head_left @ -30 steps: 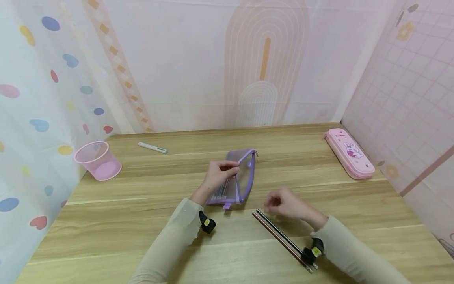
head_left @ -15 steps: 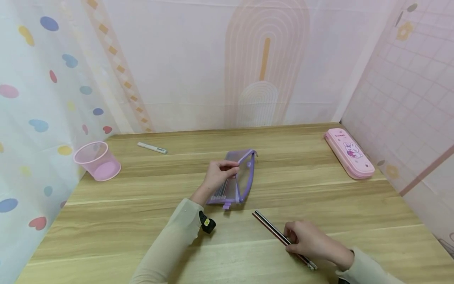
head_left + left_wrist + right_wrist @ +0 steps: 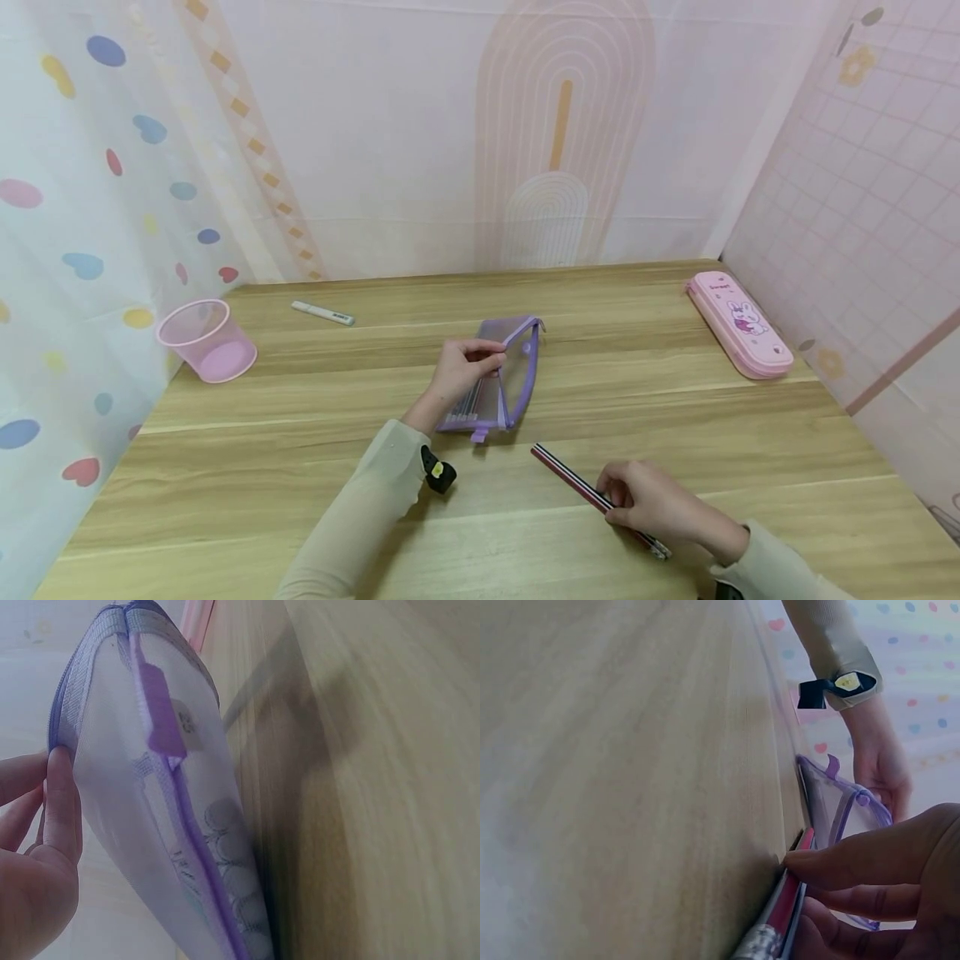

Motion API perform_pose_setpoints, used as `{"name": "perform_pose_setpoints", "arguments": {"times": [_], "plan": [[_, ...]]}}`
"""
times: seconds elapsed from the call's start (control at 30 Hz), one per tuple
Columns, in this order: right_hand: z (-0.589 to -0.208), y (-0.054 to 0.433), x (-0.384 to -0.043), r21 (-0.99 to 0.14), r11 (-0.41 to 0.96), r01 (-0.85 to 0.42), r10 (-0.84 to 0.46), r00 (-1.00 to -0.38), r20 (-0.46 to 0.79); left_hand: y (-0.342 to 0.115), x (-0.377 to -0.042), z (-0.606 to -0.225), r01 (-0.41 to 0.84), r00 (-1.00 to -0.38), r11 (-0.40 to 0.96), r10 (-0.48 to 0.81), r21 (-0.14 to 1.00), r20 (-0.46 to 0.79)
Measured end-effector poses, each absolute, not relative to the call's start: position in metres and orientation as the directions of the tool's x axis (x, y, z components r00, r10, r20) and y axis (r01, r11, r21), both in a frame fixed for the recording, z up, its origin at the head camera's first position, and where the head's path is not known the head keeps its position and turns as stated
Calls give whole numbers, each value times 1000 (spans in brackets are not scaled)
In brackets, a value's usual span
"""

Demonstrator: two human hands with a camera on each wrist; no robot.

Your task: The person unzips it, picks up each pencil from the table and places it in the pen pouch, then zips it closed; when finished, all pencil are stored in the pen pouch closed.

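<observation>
**Pencils aimed at the pouch, but at a slant to its mouth**

So the right hand (image 3: 651, 504) has its fingers clamped on a little bundle of pencils (image 3: 573, 482), red and dark ones side by side, gripped nearer the silver-banded ends. Can't tell if they're touching the bench (image 3: 225, 483) or just off it.

Long axis runs diagonally: banded ends stick out past the fingers, back toward the person and to the right, while the far ends point forward and left. Whether those are sharpened is too small to tell.

Follow that line and there's the purple mesh pouch (image 3: 533, 375), ahead and left of the right fingers, near the pencil ends but not touching. The left hand (image 3: 459, 367) is the closer one to it, fingers pinched on the zip edge, lifting it so the mouth gapes toward the right side. That mouth runs roughly near-to-far, so the bundle comes at it from an angle. The loose bunch inside (image 3: 467, 406) leans away and rightward, so the two sets don't line up.

Farther out, a pink case (image 3: 742, 325) sits back right.
</observation>
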State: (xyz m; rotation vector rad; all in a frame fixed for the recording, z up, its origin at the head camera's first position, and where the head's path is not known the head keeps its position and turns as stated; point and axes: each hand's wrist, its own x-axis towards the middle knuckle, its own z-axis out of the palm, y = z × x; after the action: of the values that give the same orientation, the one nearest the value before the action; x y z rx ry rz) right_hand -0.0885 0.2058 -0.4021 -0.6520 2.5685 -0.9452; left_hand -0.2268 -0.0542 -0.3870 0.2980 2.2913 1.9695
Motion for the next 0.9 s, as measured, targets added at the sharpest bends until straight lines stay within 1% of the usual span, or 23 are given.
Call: {"name": "perform_pose_setpoints", "arguments": {"times": [0.27,0.43,0.6,0.73,0.9], "plan": [[-405,208,-88,-703,640,-309,-533,-838,-117,-54,-228,-388,75,-973,147,226,986,41],[-407,210,-89,-751,585,-306,-555,-826,-95,-53,-229,-389,79,-973,147,228,986,44],[-406,211,-93,-795,540,-278,-554,-828,-87,-53,-228,-389,84,-973,137,223,987,52],[-405,211,-100,-824,502,-262,-525,-850,-50,-53,-229,-390,84,-974,135,219,987,53],[-401,211,-117,-869,441,-224,-438,-899,10,-53,-228,-389,79,-977,140,210,987,49]]}}
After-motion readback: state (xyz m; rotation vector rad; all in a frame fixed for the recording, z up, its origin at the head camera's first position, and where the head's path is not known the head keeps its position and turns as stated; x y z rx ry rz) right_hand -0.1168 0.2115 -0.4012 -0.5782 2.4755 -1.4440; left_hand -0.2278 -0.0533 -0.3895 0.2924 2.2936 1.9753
